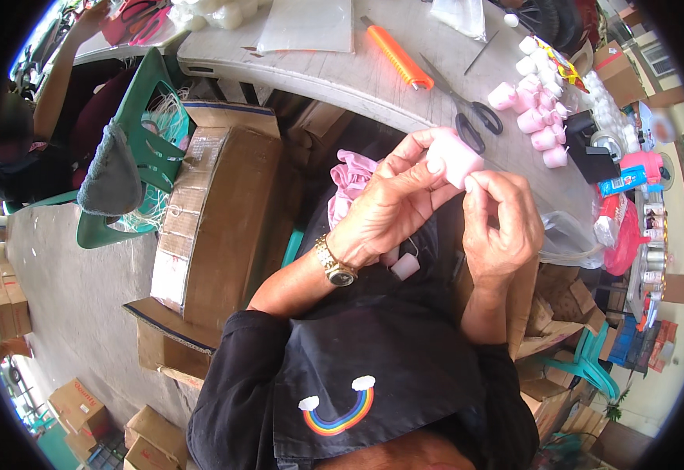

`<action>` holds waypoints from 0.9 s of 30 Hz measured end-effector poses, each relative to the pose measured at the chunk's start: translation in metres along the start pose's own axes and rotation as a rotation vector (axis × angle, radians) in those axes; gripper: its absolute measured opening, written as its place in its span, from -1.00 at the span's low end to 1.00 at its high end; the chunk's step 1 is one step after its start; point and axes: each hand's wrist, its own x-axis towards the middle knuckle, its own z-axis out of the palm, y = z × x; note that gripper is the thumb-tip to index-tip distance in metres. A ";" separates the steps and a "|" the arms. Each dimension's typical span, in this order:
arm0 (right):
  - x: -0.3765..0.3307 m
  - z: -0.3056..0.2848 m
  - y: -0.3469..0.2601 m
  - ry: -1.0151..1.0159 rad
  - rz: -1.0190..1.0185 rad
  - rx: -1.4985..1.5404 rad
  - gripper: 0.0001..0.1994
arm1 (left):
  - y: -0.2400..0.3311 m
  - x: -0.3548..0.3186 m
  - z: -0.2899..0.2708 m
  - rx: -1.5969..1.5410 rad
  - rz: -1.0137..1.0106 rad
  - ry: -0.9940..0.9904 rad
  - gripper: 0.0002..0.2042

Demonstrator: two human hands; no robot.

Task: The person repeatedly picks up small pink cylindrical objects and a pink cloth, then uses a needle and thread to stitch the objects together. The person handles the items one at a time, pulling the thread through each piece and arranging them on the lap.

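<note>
Several pink cylinders point(530, 121) lie near scissors point(463, 102), beyond the hands point(389, 202).

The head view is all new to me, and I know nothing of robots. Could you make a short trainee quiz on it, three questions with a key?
1. Multiple choice. What does the left hand hold?
A) an orange cutter
B) a pink cylinder
C) a pink cloth

2. True or false: the scissors lie on the table.

3. Short answer: which wrist wears the watch?

Key:
1. B
2. True
3. The left wrist
</note>
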 end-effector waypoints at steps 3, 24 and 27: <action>-0.001 0.000 -0.005 -0.026 0.047 0.009 -0.83 | 0.000 -0.001 -0.001 0.062 0.080 0.023 -0.61; -0.021 -0.010 0.024 -0.053 0.561 0.766 -0.79 | -0.001 -0.003 0.015 0.477 0.256 0.122 -0.55; -0.022 -0.013 0.025 -0.088 0.526 0.718 -0.87 | -0.004 -0.005 0.013 0.567 0.252 0.103 -0.54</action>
